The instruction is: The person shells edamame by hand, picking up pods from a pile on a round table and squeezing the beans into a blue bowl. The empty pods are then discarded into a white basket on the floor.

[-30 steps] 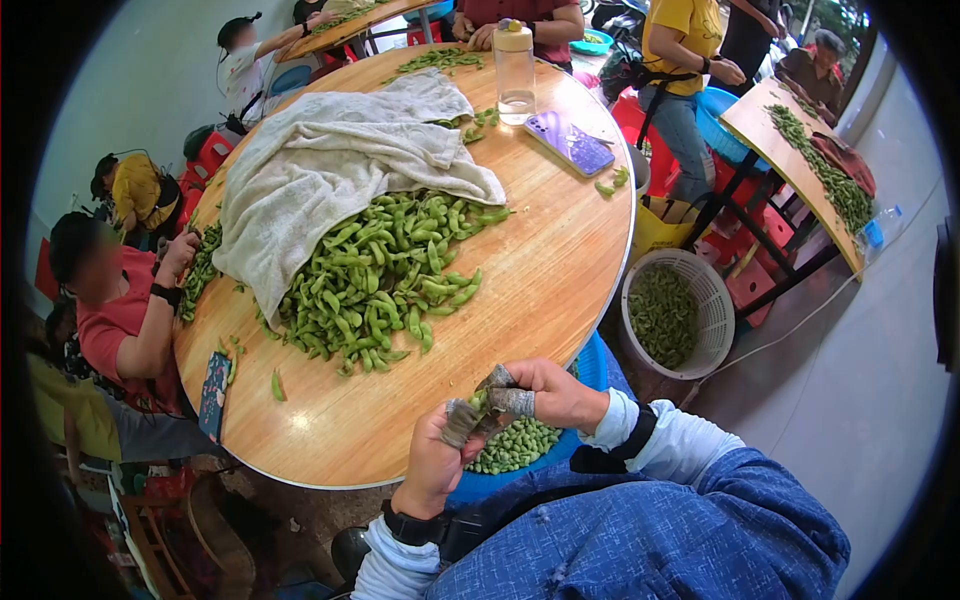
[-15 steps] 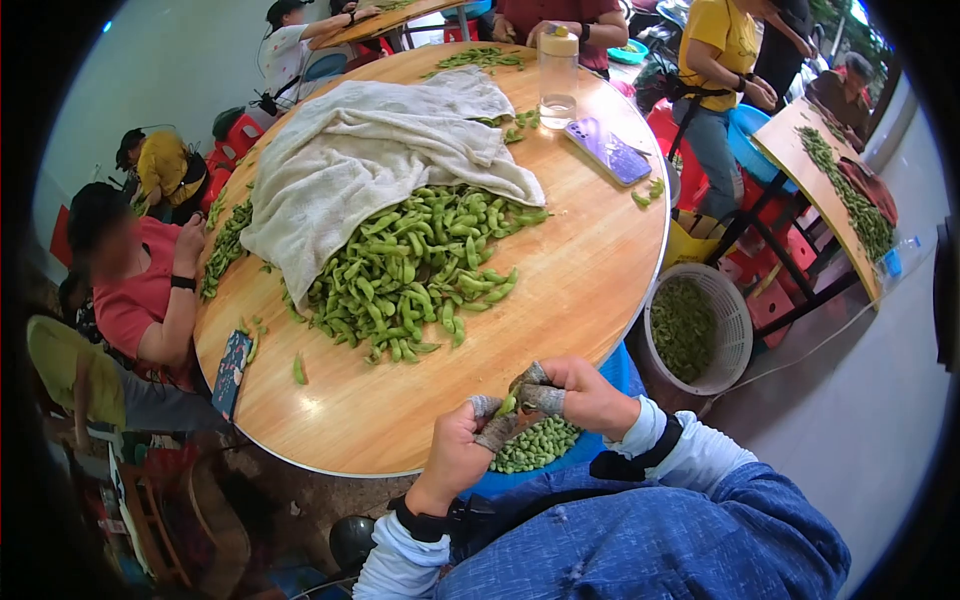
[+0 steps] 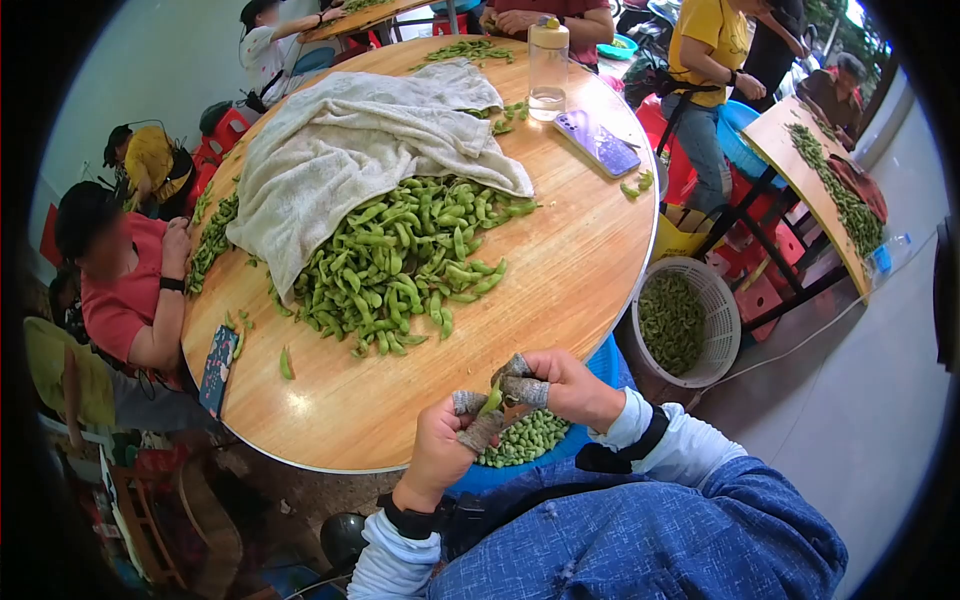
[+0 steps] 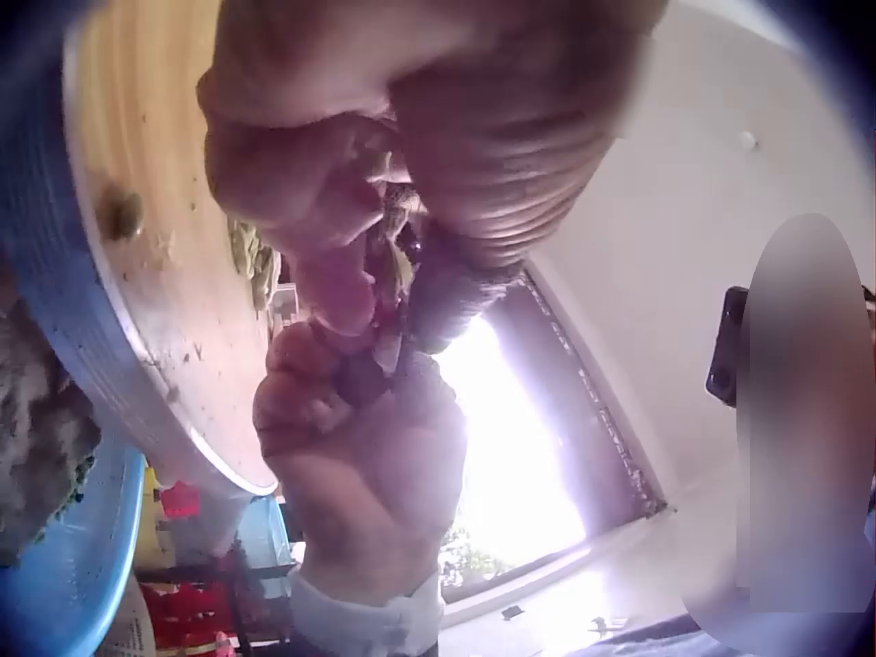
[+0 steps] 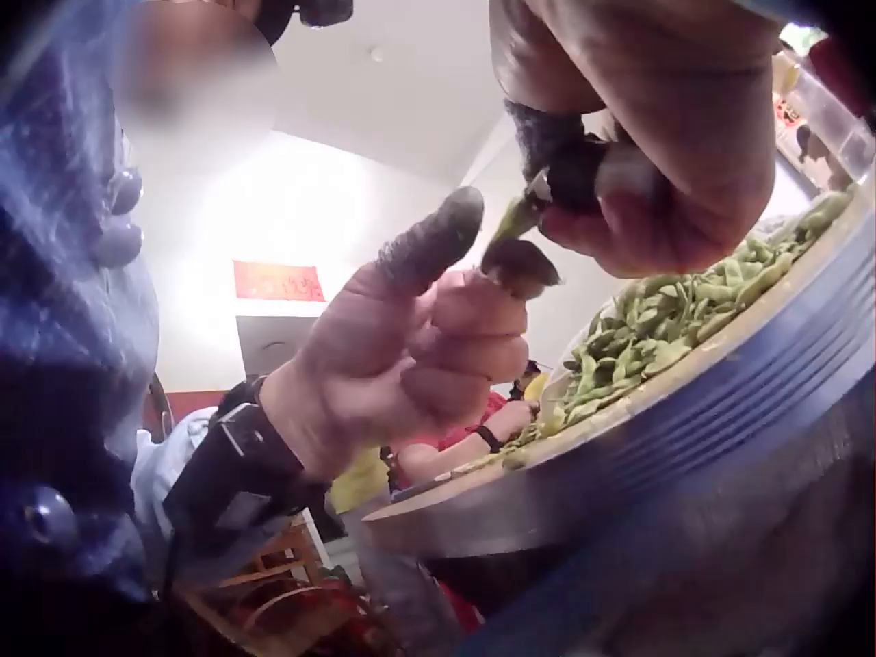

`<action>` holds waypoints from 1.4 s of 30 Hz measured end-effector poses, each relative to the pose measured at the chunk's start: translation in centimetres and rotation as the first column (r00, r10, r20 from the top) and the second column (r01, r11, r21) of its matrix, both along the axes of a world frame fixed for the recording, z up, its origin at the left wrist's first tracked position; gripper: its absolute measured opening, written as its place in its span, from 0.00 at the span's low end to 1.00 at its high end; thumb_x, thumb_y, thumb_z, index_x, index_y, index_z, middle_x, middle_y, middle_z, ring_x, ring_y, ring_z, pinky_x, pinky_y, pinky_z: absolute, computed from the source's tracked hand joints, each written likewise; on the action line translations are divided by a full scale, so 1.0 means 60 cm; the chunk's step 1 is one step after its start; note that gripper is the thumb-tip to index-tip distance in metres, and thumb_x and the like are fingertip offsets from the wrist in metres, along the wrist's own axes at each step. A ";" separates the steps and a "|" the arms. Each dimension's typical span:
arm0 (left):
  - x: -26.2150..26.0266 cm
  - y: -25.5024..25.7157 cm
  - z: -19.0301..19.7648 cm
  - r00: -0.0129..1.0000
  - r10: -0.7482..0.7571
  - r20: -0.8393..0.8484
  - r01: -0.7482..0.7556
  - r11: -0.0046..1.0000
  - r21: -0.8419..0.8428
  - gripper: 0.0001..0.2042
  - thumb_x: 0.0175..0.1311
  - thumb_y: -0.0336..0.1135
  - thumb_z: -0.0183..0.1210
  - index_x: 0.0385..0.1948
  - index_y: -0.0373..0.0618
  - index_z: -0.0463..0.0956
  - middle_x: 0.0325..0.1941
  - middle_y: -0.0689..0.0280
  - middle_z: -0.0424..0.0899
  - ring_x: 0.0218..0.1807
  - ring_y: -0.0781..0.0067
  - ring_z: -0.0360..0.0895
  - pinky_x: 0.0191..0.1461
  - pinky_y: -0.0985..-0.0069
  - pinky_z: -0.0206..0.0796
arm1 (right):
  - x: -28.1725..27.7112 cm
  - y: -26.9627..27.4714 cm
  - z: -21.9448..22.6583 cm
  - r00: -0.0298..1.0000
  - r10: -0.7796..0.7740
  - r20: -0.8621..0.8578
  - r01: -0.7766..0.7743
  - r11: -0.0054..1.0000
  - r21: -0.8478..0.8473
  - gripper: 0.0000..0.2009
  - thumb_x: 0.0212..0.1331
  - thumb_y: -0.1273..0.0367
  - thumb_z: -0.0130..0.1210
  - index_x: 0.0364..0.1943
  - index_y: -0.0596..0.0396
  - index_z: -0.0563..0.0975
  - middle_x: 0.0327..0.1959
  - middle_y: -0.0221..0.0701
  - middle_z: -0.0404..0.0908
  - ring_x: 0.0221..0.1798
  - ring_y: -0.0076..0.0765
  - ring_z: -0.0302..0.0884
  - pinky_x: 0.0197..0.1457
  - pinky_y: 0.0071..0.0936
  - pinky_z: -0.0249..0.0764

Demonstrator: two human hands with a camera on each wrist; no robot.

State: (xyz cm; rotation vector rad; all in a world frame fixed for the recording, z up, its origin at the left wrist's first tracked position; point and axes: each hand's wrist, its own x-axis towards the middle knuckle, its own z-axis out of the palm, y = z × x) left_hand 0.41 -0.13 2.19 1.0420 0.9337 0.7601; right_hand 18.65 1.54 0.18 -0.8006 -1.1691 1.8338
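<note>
In the head view a green edamame pod (image 3: 492,400) is held between both hands, over a blue basin (image 3: 607,362) of shelled green beans (image 3: 525,438). My left hand (image 3: 442,445) pinches the pod between thumb and forefinger, both wrapped in grey tape. The right hand (image 3: 572,388), with similar taped fingertips, grips the pod's far end. Seen from the right wrist, the pod (image 5: 515,223) spans the short gap between the two hands' fingertips. Fingers mostly cover it in the left wrist view. A heap of unshelled pods (image 3: 400,260) lies on the round wooden table (image 3: 570,270).
A pale cloth (image 3: 350,140) covers part of the heap. A water bottle (image 3: 547,70) and a purple phone (image 3: 597,143) stand and lie beyond; a patterned phone (image 3: 218,370) is at the left edge. A white basket (image 3: 722,320) stands right. A person in red (image 3: 125,290) sits left.
The pod shows more clearly now, standing up from the left fingers. Both hands stay together over the basin. The head view swung left, then slightly back.
</note>
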 end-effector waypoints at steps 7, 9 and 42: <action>0.010 -0.004 -0.019 0.982 0.095 -0.160 -0.042 0.951 0.306 0.09 0.52 0.24 0.57 0.34 0.34 0.71 0.28 0.67 0.77 0.31 0.82 0.73 0.33 0.85 0.65 | -0.006 -0.006 0.022 0.991 -0.012 0.133 0.010 1.000 0.018 0.06 0.56 0.72 0.49 0.33 0.62 0.73 0.30 0.24 0.74 0.34 0.17 0.67 0.40 0.18 0.66; 0.011 -0.003 -0.019 0.990 0.091 -0.106 -0.053 0.946 0.319 0.06 0.55 0.24 0.55 0.34 0.35 0.70 0.24 0.69 0.76 0.27 0.83 0.72 0.27 0.86 0.65 | -0.007 -0.008 0.023 0.991 0.007 0.136 -0.012 0.999 0.035 0.06 0.57 0.72 0.48 0.33 0.62 0.73 0.30 0.24 0.75 0.34 0.17 0.67 0.40 0.19 0.66; -0.004 0.000 -0.019 0.980 0.199 -0.029 -0.195 0.975 0.106 0.08 0.56 0.24 0.53 0.37 0.36 0.69 0.31 0.65 0.77 0.32 0.81 0.74 0.34 0.85 0.67 | -0.016 -0.017 0.031 0.895 -0.119 0.430 -0.020 0.952 0.305 0.06 0.52 0.74 0.51 0.31 0.63 0.74 0.22 0.32 0.75 0.26 0.19 0.67 0.29 0.22 0.66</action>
